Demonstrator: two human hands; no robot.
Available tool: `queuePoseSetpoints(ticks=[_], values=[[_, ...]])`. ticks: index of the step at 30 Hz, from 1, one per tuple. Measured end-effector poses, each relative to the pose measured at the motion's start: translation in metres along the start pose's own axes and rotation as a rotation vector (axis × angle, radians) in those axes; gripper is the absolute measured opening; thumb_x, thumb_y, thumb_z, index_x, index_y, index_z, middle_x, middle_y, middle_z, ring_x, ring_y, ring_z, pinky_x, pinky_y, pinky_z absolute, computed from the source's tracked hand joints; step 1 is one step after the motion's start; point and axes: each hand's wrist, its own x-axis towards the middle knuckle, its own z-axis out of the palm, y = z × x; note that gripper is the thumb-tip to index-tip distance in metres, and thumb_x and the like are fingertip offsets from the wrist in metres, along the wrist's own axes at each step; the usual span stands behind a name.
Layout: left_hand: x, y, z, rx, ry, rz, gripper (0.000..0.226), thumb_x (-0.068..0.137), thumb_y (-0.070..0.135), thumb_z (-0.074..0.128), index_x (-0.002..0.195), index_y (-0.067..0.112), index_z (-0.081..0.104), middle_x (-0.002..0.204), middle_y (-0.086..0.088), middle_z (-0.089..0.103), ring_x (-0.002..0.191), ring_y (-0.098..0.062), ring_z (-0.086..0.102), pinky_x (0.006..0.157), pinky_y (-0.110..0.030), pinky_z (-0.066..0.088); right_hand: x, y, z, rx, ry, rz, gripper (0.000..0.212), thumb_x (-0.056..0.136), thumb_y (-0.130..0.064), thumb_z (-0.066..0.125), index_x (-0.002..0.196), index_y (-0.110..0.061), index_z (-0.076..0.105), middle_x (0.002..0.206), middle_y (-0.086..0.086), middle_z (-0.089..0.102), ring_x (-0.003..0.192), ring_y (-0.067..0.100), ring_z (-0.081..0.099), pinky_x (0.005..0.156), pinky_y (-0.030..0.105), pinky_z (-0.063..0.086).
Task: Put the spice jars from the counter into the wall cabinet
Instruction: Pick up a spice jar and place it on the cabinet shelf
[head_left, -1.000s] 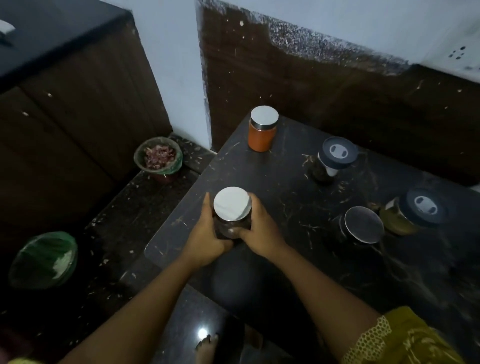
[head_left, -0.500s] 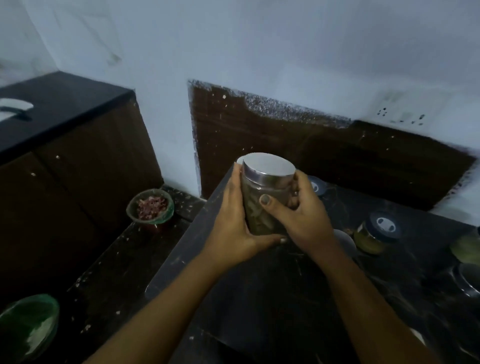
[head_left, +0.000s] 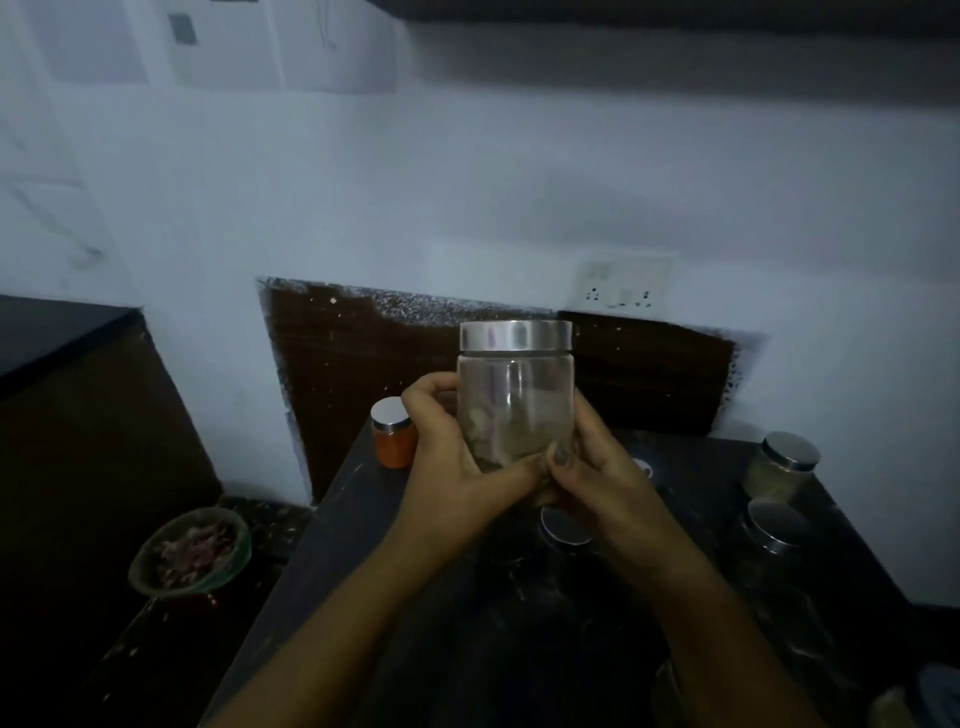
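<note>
Hands: both are curled round the lower half of one glass jar (head_left: 517, 400) and press it between them.
Left hand (head_left: 447, 467): its fingers wrap the jar's left side and its thumb lies across the lower front.
Right hand (head_left: 597, 483): it cups the jar's right side and base, and its thumb meets the left thumb on the front.
Held jar: upright and in the air over the middle of the counter (head_left: 332, 545). The glass is clear, with pale contents low inside that are too blurred to name. The upper half stands free of the fingers.
Jar lid (head_left: 516, 335): steel, level, seated on the jar.
Jar under the hands (head_left: 563, 530): it stands on the counter's middle. Only its steel top shows, below the right wrist.
Orange jar (head_left: 394, 439): at the counter's far left corner, upright with a steel lid, just beside the left hand's knuckles in this view.
Greenish jar (head_left: 782, 465): near the far right corner, with a steel lid.
Dark jar (head_left: 774, 527): along the right edge, just nearer than the greenish one.
Counter: dark speckled stone.
Brown panel (head_left: 363, 364): on the wall behind the counter's far edge.
Socket plate (head_left: 621, 283): on the pale wall above that panel.
Bowl (head_left: 189, 551): on a lower ledge left of the counter, holding reddish scraps.
</note>
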Motion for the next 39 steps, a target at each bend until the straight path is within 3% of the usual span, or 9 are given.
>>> queuePoseSetpoints(ticks=[5,7,10,14,20,23,28,34,39], values=[[0.001,0.002,0.006,-0.025,0.038,-0.031,0.060,0.057,0.044,0.060,0.108,0.030,0.032,0.117,-0.005,0.043,0.104,-0.010,0.056,0.074,-0.022,0.054,-0.009,-0.002,-0.003,0.044,0.057,-0.023,0.084,0.074,-0.021,0.069,0.143,-0.041,0.024,0.135,-0.004,0.054,0.120,0.012,0.055,0.093,0.031,0.051],[0.000,0.003,0.007,0.021,0.041,-0.024,0.061,0.067,0.037,0.057,0.122,0.022,0.034,0.124,-0.009,0.041,0.112,-0.016,0.052,0.081,-0.027,0.053,-0.010,-0.004,-0.001,-0.004,0.124,-0.049,0.089,0.070,-0.025,0.077,0.141,-0.045,0.026,0.129,-0.006,0.058,0.114,0.007,0.058,0.087,0.025,0.053],[0.001,0.009,0.009,-0.015,-0.011,-0.007,0.066,0.077,0.032,0.054,0.136,0.021,0.028,0.129,-0.002,0.045,0.113,-0.007,0.053,0.084,-0.022,0.051,-0.009,-0.012,0.003,-0.087,0.198,-0.111,0.095,0.057,-0.032,0.080,0.136,-0.049,0.031,0.122,-0.012,0.058,0.108,0.004,0.060,0.078,0.021,0.055],[0.004,0.017,0.008,-0.097,-0.068,-0.019,0.049,0.081,0.028,0.056,0.125,0.035,0.037,0.120,0.003,0.055,0.106,-0.009,0.061,0.076,-0.020,0.053,-0.010,-0.018,0.009,-0.243,0.197,-0.125,0.098,0.051,-0.055,0.076,0.132,-0.062,0.022,0.133,-0.013,0.041,0.116,0.006,0.051,0.088,0.032,0.054],[0.005,0.016,0.001,-0.102,0.031,-0.013,0.054,0.085,0.026,0.048,0.135,0.018,0.028,0.116,0.007,0.051,0.096,0.005,0.062,0.070,-0.009,0.050,-0.010,-0.022,0.007,-0.088,0.165,-0.071,0.087,0.056,-0.060,0.065,0.129,-0.061,0.018,0.137,-0.013,0.046,0.113,0.002,0.056,0.085,0.023,0.053],[0.004,0.013,0.001,-0.075,0.043,-0.018,0.046,0.091,0.027,0.046,0.133,0.017,0.031,0.114,0.009,0.054,0.096,0.006,0.062,0.070,-0.009,0.050,-0.010,-0.023,0.010,0.006,0.086,-0.049,0.082,0.060,-0.048,0.066,0.130,-0.055,0.023,0.132,-0.016,0.051,0.111,-0.002,0.057,0.082,0.014,0.051],[0.003,0.013,-0.004,0.231,0.109,0.052,0.051,0.089,0.033,0.037,0.139,0.026,0.033,0.117,0.011,0.053,0.108,0.008,0.050,0.088,-0.009,0.042,-0.009,-0.023,0.013,-0.034,0.220,-0.161,0.083,0.061,-0.032,0.073,0.133,-0.046,0.033,0.127,-0.013,0.057,0.111,-0.001,0.058,0.079,0.014,0.051],[0.001,0.020,-0.007,0.130,0.153,0.073,0.027,0.093,0.031,0.045,0.120,0.027,0.044,0.105,0.010,0.062,0.093,-0.006,0.064,0.070,-0.024,0.056,-0.010,-0.025,0.012,0.016,0.280,-0.192,0.067,0.066,-0.022,0.067,0.127,-0.038,0.045,0.125,-0.007,0.060,0.110,0.003,0.060,0.081,0.016,0.053],[0.001,0.020,-0.007,0.232,0.063,0.065,0.066,0.077,0.038,0.063,0.136,0.029,0.035,0.123,0.025,0.054,0.112,0.001,0.055,0.090,-0.024,0.051,-0.006,-0.023,0.009,0.042,0.319,-0.166,0.071,0.069,-0.007,0.070,0.133,-0.026,0.046,0.121,-0.011,0.062,0.106,0.002,0.062,0.075,0.014,0.053]])
